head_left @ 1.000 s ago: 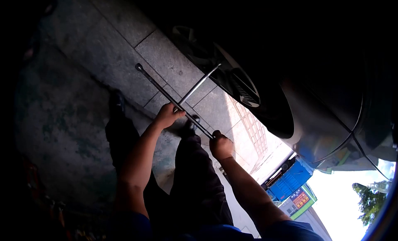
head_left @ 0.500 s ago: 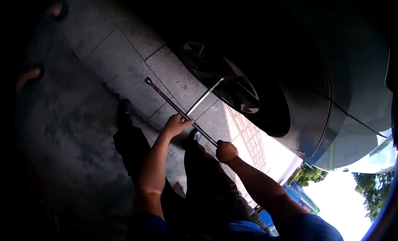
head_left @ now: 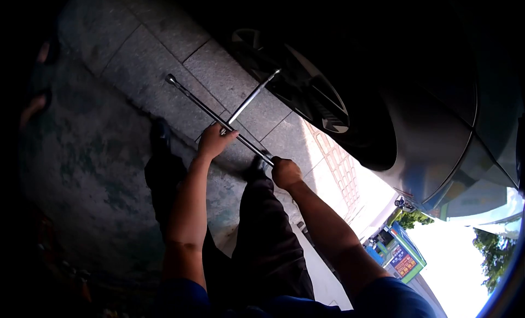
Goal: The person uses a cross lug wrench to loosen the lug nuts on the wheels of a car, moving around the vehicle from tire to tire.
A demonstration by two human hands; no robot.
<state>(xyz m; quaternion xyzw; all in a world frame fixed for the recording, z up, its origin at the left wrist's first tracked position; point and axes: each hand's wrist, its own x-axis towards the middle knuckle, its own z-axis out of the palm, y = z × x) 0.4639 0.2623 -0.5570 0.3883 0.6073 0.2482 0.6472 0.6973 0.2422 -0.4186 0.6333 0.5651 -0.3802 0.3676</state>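
While the left hand (head_left: 214, 142) curls its fingers about the metal cross wrench (head_left: 208, 110) close to where its bars meet, the right hand (head_left: 286, 173) is wrapped firmly round the lower end of the long bar, and I see no slack in either grip. The wrench lies across the middle of the frame, its free socket end slanting to the upper left and its side bar pointing up and right to the wheel (head_left: 332, 124). That bar's tip overlaps the dark spokes, though from where I stand I cannot tell whether it touches them. I judge the step in hand to be one of holding and steadying the tool; any shift of it calls for both hands to work together, with the tip watched against the wheel. Deep shadow over the hub hides detail, and the car body (head_left: 443, 148) bulges close on the right. The person's own shoe (head_left: 259, 168) is on the ground beyond the lower bar, so footing matters. At the far left are another person's feet (head_left: 36, 105), well apart from the wrench. Paving slabs (head_left: 219, 71) run beneath, and a bright signboard (head_left: 402, 264) leans into the lower right.
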